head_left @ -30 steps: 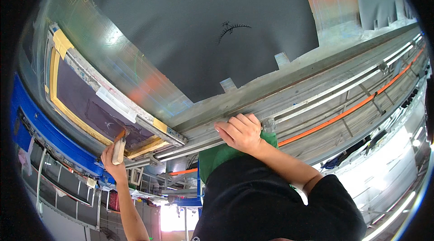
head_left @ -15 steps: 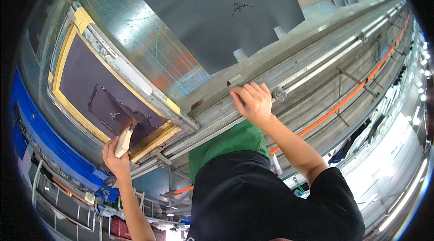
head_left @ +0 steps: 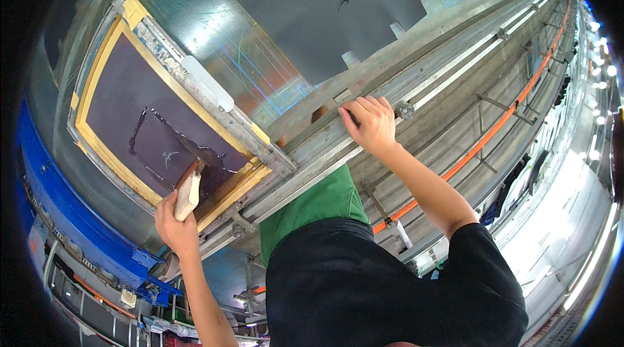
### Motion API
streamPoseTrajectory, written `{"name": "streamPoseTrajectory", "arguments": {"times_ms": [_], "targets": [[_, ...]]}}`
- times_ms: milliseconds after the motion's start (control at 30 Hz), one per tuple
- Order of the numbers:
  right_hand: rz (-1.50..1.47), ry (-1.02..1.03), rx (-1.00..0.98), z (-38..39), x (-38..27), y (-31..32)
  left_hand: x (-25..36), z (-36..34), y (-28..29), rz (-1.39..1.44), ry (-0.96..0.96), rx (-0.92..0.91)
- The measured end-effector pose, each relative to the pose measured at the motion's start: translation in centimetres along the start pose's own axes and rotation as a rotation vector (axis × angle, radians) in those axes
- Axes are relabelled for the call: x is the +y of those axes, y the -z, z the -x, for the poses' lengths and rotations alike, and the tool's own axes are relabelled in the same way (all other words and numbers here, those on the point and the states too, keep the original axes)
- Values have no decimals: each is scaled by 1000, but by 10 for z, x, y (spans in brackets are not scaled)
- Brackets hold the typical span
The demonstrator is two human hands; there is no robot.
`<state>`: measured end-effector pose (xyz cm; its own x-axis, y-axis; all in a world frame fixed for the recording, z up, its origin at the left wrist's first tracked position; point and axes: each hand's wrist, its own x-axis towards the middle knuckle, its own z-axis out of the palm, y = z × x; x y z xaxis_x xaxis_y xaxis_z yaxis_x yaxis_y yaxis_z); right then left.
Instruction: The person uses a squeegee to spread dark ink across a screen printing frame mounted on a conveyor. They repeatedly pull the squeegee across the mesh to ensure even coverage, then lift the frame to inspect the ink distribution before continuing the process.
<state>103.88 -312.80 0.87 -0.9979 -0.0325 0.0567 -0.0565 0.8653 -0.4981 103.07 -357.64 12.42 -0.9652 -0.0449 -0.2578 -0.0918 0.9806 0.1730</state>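
Observation:
My left hand [head_left: 173, 220] is closed on the pale wooden handle of a squeegee [head_left: 189, 191], whose brown blade rests on the dark purple mesh of a screen frame [head_left: 123, 87] edged with yellow tape. Dark glossy ink lies in streaks around the blade, beside a small pale curved design. My right hand [head_left: 372, 122] is curled over the long metal rail [head_left: 445, 80] to the right of the frame, near a metal fitting [head_left: 405, 110].
Beyond the frame is a metal table [head_left: 188, 28] bearing a dark grey sheet [head_left: 299, 2] with a small black branch-like print. An orange strip [head_left: 489, 135] runs below the rail. A blue beam [head_left: 58, 178] lies at left. I wear a black shirt and green lower garment.
The view has turned, so more of the screen and receding rail shows. My left hand and squeegee sit higher and further right in the picture; both hands keep their holds.

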Motion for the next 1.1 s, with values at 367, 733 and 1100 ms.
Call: {"name": "streamPoseTrajectory", "arguments": {"times_ms": [367, 733, 1100], "targets": [[-99, 10, -85, -3, 5, 6, -6, -15, 17, -52, -10, -106], [-287, -46, -70, -6, 10, 9, 0, -16, 25, -128, 21, -206], [-347, -52, -97, -7, 12, 13, 1, -20, 29, -157, 27, -257]]}}
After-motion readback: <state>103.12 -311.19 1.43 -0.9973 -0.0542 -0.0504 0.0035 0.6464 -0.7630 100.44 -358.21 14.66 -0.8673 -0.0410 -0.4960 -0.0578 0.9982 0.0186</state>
